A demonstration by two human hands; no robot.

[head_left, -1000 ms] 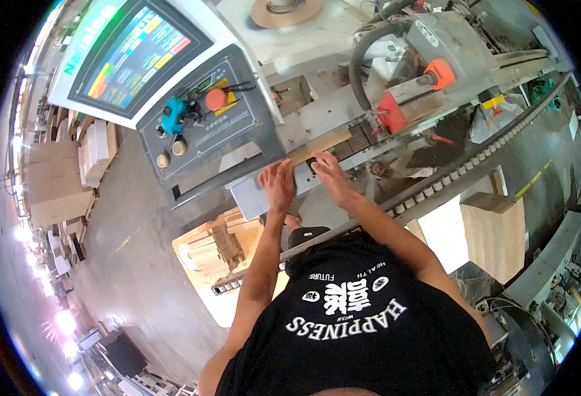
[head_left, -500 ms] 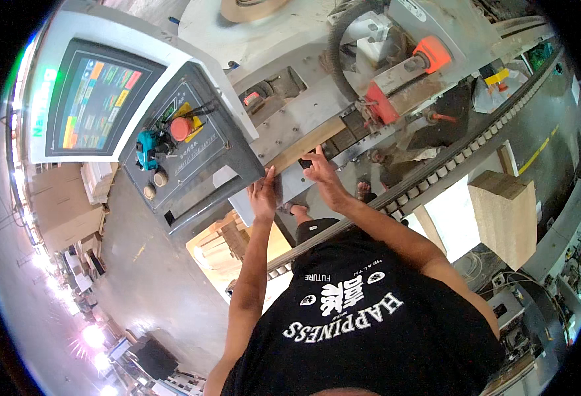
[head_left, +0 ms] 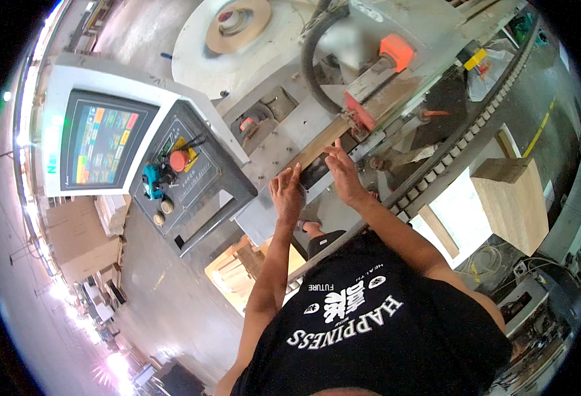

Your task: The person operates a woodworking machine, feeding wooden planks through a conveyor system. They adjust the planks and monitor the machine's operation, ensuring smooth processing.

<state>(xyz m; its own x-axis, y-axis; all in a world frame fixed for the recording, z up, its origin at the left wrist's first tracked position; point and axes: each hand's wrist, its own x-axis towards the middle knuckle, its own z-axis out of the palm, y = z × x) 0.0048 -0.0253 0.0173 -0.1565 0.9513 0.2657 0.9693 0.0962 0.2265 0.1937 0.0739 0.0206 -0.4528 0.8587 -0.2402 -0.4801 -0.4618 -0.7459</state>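
A narrow wooden strip (head_left: pixel 319 146) lies along the grey metal bed of a machine (head_left: pixel 282 150), its far end close to a red machine part (head_left: pixel 361 111). My left hand (head_left: pixel 287 193) is at the strip's near end, fingers stretched out and fingertips against or just beside its edge. Farther along, my right hand (head_left: pixel 344 177) reaches to the strip's near side, index finger extended toward it and the other fingers loosely bent. Neither hand is wrapped round the strip. Whether the fingertips press on it is hard to make out.
Left of the bed stand a lit screen (head_left: pixel 105 144) and a dark control panel (head_left: pixel 194 168) with a red button and a teal tool. A black hose (head_left: pixel 310 66) arches above the bed. A roller rail (head_left: pixel 465 142) runs before me; stacked wooden pieces (head_left: pixel 515 204) lie at right.
The strip has slid away to the right along the bed, toward the red part. Both hands have shifted right, and my left hand's fingers have straightened. The whole view has tilted slightly.
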